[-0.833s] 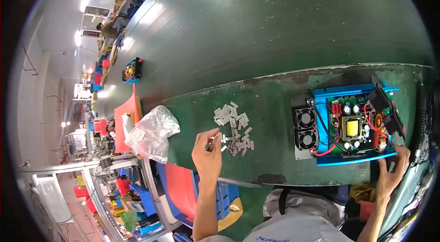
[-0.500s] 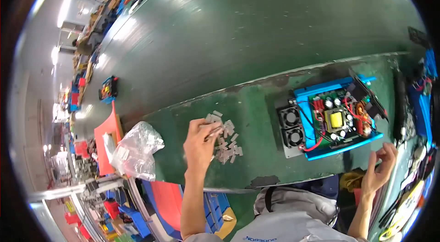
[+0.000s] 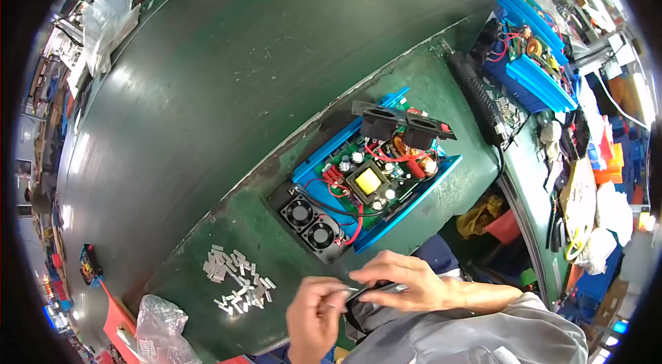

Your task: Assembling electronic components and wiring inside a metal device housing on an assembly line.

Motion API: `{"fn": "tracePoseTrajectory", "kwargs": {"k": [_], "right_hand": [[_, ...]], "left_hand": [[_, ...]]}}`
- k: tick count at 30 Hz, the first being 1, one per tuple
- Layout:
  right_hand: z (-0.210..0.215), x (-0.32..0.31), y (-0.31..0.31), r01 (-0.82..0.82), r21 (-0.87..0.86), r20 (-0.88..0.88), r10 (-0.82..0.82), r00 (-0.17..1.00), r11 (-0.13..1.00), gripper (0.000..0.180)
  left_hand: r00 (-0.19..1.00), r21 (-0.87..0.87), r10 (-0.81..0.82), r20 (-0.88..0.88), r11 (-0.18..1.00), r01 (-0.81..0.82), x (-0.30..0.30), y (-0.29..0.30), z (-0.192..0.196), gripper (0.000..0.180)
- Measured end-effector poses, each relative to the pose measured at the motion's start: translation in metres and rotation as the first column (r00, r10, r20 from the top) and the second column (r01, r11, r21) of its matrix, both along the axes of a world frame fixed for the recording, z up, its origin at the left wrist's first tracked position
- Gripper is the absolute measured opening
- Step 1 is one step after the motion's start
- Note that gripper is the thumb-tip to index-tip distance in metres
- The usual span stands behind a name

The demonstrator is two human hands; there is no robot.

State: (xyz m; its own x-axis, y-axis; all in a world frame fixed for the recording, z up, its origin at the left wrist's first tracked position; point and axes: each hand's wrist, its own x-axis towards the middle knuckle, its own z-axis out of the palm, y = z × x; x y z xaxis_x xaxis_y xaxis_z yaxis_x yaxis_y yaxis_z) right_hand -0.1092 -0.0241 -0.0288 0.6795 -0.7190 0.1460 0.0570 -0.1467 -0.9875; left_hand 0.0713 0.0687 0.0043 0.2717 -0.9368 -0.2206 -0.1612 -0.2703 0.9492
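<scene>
In front of my body, near the table's front edge, my two hands meet. My left hand (image 3: 317, 312) is closed in a pinch, and a small light sliver shows at its fingertips; its kind is too small to tell. Beside it my right hand (image 3: 403, 282) has its fingers bent round something slim and dark, partly hidden by the fingers. To the left lie several small pale grey strips (image 3: 238, 281) in a loose heap. Beyond my hands stands an opened blue-cased electronic unit (image 3: 372, 181), with two black fans (image 3: 310, 224) on its end panel and a yellow-topped transformer inside.
A clear plastic bag (image 3: 162, 329) and a red-orange bin (image 3: 118, 326) are at the lower left. More blue-cased units (image 3: 531, 54) stand at the upper right, beside a black bar-shaped tool (image 3: 476, 96) with a cable. A raised table seam runs behind the opened unit.
My view has swung to the right. My left hand has left the heap of strips and come to my right hand, which has moved in from the right and closed its fingers.
</scene>
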Motion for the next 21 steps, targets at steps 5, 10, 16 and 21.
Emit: {"fn": "tracePoseTrajectory", "kwargs": {"k": [5,10,16,21], "right_hand": [[0.005,-0.007,-0.026,-0.076,-0.073,0.068,0.081,0.994,0.994,0.029],[0.014,-0.012,-0.028,0.101,0.167,-0.107,-0.083,0.991,0.981,0.013],[0.014,-0.009,-0.031,0.232,0.346,-0.250,-0.149,0.957,0.909,0.018],[0.010,-0.012,-0.033,0.227,0.236,-0.206,-0.179,0.962,0.945,0.016]], "left_hand": [[0.944,0.013,-0.035,-0.327,0.999,0.041,-0.008,-0.019,0.000,0.011],[0.997,-0.229,0.077,0.009,0.971,-0.073,-0.005,-0.033,-0.006,0.050],[0.942,-0.048,0.113,-0.317,0.990,-0.135,0.008,-0.040,-0.012,0.046],[0.841,0.046,0.203,-0.502,0.977,-0.208,-0.002,-0.049,-0.003,0.026]]}}
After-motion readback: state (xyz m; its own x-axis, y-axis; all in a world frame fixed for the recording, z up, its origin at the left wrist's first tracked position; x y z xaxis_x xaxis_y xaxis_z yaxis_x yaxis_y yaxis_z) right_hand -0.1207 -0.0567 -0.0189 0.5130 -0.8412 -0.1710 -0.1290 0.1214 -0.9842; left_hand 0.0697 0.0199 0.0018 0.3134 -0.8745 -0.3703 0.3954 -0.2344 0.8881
